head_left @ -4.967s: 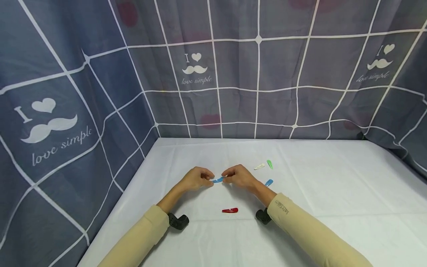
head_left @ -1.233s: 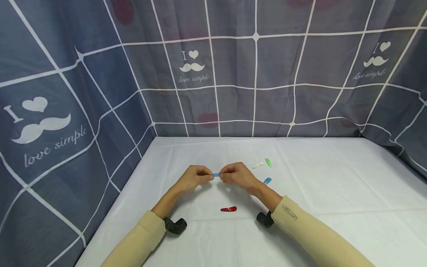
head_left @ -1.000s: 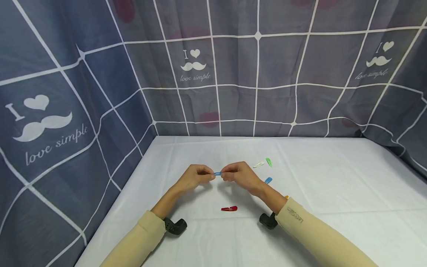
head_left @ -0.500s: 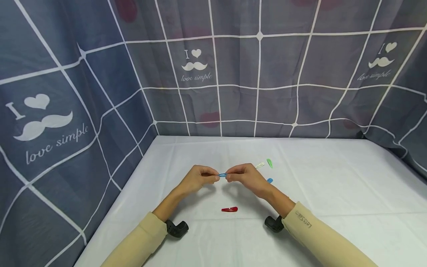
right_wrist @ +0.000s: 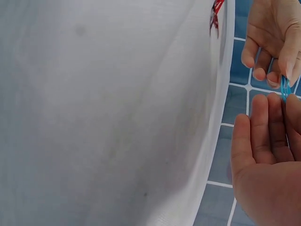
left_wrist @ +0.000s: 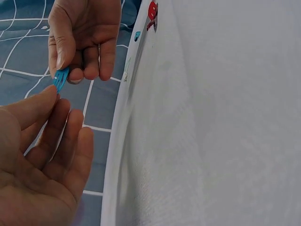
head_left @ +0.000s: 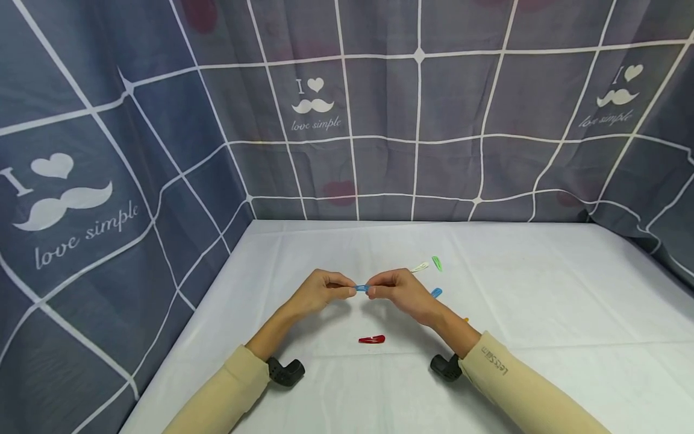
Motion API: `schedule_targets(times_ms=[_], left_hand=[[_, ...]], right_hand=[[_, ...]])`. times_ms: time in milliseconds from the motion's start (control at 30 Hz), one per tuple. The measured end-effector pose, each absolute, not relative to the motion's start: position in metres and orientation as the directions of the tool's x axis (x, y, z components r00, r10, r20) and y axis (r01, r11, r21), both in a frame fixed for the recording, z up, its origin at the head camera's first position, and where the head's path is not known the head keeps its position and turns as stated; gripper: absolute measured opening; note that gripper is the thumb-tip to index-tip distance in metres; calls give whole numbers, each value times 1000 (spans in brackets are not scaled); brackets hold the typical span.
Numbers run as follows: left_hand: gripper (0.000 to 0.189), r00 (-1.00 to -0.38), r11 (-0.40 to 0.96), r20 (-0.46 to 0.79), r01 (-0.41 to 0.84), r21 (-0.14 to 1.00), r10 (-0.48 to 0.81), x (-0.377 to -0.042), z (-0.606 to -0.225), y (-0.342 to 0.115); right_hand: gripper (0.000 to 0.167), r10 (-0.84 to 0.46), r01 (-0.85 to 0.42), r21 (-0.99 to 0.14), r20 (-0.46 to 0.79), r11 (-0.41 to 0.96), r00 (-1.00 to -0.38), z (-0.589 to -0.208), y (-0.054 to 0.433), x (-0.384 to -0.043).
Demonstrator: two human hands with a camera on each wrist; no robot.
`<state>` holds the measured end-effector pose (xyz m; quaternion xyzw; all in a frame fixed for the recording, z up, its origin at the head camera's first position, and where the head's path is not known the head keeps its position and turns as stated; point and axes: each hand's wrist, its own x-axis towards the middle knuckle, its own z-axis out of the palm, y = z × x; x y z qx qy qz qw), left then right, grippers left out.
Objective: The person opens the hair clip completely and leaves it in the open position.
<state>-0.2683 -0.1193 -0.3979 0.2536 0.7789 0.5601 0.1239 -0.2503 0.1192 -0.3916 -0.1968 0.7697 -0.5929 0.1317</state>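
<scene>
A blue snap hair clip (head_left: 361, 288) is held level between both hands, above the white table. My left hand (head_left: 322, 293) pinches its left end between thumb and index finger. At its right end, the thumb and fingers of my right hand (head_left: 400, 293) do the same. Both wrist views show the blue clip (left_wrist: 60, 80) bridging the two fingertips, its slotted inside partly visible; the fingertips cover its ends. On the table, a red hair clip (head_left: 372, 339) lies nearer the body, between the forearms.
Beyond the right hand lie a white hair clip (head_left: 420, 267), a green one (head_left: 437, 263) and a second blue one (head_left: 436, 293). A bit of yellow (head_left: 466, 319) peeks out behind the right forearm. Dark checked curtains (head_left: 379, 120) stand behind and beside the white table (head_left: 531, 283).
Compared with five seconds ago, the blue clip has turned from tilted to level and both hands pinch its ends. The hands have shifted slightly right, and the right forearm has swung outward.
</scene>
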Motion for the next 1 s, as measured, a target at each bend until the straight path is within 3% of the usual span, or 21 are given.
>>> schedule_targets(times_ms=[500, 1000], left_hand=[[19, -776, 247, 175, 392, 886, 606, -269, -399, -119], [18, -756, 247, 192, 426, 870, 626, -268, -396, -119]], right_hand=[[20, -473, -187, -948, 45, 257, -880, -393, 121, -248], [19, -462, -233, -936, 89, 264, -882, -392, 120, -245]])
